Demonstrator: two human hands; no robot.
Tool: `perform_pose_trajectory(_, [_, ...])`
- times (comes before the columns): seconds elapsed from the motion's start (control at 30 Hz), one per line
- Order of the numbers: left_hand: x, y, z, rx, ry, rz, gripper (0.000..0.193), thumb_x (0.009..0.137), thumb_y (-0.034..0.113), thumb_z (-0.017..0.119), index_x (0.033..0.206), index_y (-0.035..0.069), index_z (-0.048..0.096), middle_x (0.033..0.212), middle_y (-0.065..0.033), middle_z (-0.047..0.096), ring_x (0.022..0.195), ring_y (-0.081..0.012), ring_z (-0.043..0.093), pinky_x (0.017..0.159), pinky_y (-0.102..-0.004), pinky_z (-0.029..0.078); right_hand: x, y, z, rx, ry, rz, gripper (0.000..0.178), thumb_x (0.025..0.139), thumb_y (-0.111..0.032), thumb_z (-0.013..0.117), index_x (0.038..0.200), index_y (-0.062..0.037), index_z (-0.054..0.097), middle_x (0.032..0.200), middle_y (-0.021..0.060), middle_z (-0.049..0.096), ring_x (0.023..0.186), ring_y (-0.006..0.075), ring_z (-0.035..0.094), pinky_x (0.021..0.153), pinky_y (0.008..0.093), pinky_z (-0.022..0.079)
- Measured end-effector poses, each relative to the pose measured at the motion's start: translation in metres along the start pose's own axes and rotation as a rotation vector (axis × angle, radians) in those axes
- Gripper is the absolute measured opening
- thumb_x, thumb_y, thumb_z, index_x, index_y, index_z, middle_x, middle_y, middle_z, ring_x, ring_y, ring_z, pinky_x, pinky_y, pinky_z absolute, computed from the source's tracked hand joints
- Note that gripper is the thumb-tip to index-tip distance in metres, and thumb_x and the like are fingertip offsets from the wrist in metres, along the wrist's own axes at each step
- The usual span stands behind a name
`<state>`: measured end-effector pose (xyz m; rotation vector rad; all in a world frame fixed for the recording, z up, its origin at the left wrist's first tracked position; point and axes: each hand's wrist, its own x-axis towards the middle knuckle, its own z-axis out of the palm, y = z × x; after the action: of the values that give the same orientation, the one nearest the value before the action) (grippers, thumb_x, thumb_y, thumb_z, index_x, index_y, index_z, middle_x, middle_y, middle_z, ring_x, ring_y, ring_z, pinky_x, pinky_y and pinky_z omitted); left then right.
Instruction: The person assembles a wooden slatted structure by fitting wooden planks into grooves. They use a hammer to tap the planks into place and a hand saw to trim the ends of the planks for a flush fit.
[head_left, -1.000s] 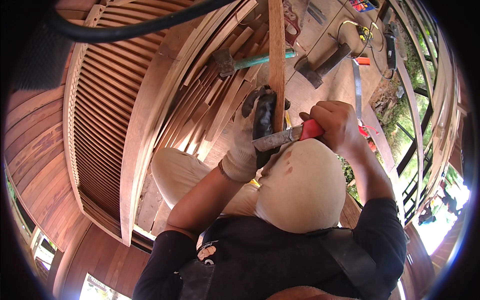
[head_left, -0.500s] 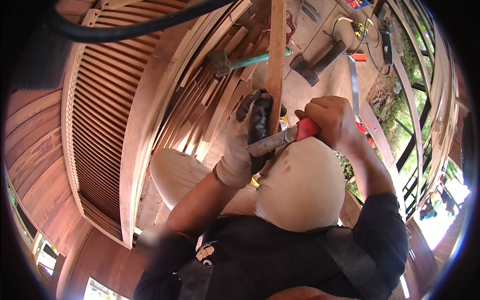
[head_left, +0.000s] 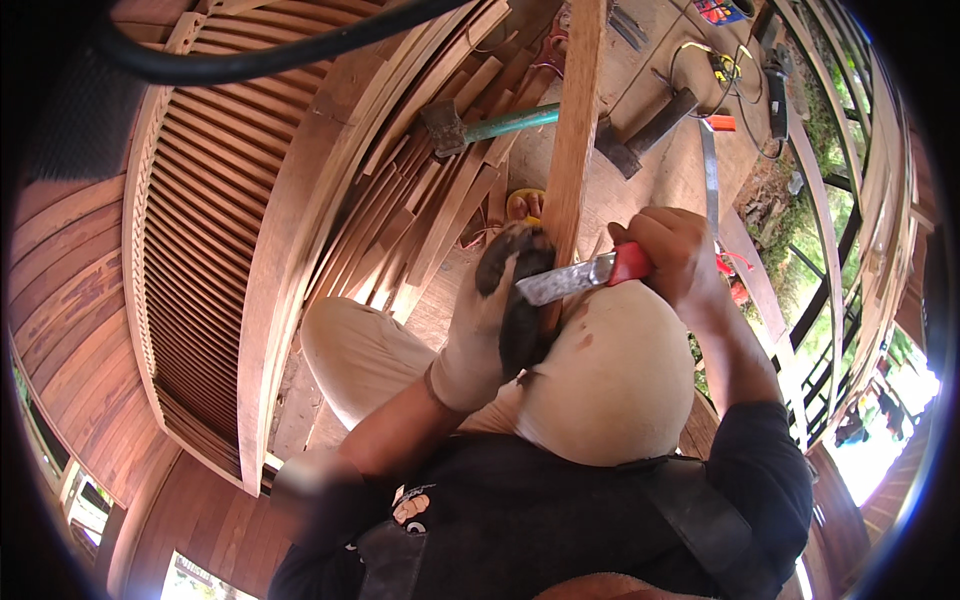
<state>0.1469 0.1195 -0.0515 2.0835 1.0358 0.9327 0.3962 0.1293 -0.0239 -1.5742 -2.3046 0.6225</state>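
My left hand [head_left: 495, 300], in a pale glove with dark palm and finger patches, is closed around the lower part of a long wooden strip [head_left: 573, 130]. The strip rises from between my knees toward the top of the view, leaning slightly right. In my bare right hand [head_left: 667, 255] is a red-handled knife [head_left: 570, 278] with a broad, blunt-ended blade. Its blade lies across the strip, the tip close to my gloved fingers; whether the edge touches wood I cannot tell. The strip's lower end is hidden by my glove and knee.
A hammer [head_left: 490, 128] with a teal handle lies on stacked wooden strips [head_left: 435, 215] at left. Right of the strip are a dark-handled hammer [head_left: 650, 130], a long flat red-handled tool [head_left: 711, 170] and cables [head_left: 690, 60]. A slatted wooden panel [head_left: 205, 260] stands far left.
The strip's upper part has swung right. My left hand has moved down a little, and the knife has shifted right and slightly up along with my right hand.
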Motion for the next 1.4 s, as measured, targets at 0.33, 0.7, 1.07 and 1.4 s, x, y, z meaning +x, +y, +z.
perform_pose_trajectory(0.33, [-0.015,0.003,-0.003,-0.374,-0.109,-0.35,0.056,0.087,0.007,0.076,0.137,-0.001,0.053,0.117,-0.0157,0.066,0.109,-0.0327,0.065,0.097,-0.0413,0.052,0.0,-0.005,-0.003,0.015,0.024,-0.001,0.024,0.064,-0.017,0.077,0.084,-0.0085,0.067,0.069,0.0075,0.059,0.062,0.0299,0.062,0.056,0.042,0.049])
perform_pose_trajectory(0.7, [-0.027,0.032,-0.038,-0.585,-0.216,-0.653,0.045,0.081,0.011,0.077,0.12,0.0,0.059,0.112,-0.0199,0.064,0.096,-0.0397,0.065,0.087,-0.0436,0.055,-0.006,-0.005,0.002,0.035,0.127,0.118,0.017,0.073,-0.014,0.08,0.077,-0.0066,0.064,0.066,0.0083,0.059,0.06,0.0296,0.062,0.056,0.0422,0.048])
perform_pose_trajectory(1.07, [0.021,0.004,-0.001,-0.04,-0.017,0.03,0.037,0.08,0.005,0.078,0.116,0.005,0.072,0.121,-0.0227,0.064,0.116,-0.0412,0.061,0.099,-0.0508,0.052,0.014,0.009,0.001,0.087,-0.004,-0.179,0.019,0.066,-0.01,0.075,0.082,-0.0092,0.064,0.068,0.0076,0.058,0.063,0.0303,0.061,0.056,0.0428,0.047])
perform_pose_trajectory(1.4, [0.013,0.006,-0.001,0.013,-0.006,0.093,0.044,0.084,0.005,0.073,0.126,0.004,0.061,0.12,-0.0233,0.063,0.112,-0.0448,0.062,0.097,-0.048,0.053,0.006,0.009,-0.002,0.068,0.002,-0.129,0.021,0.065,-0.012,0.074,0.085,-0.008,0.066,0.068,0.0083,0.059,0.063,0.0303,0.062,0.056,0.0427,0.048])
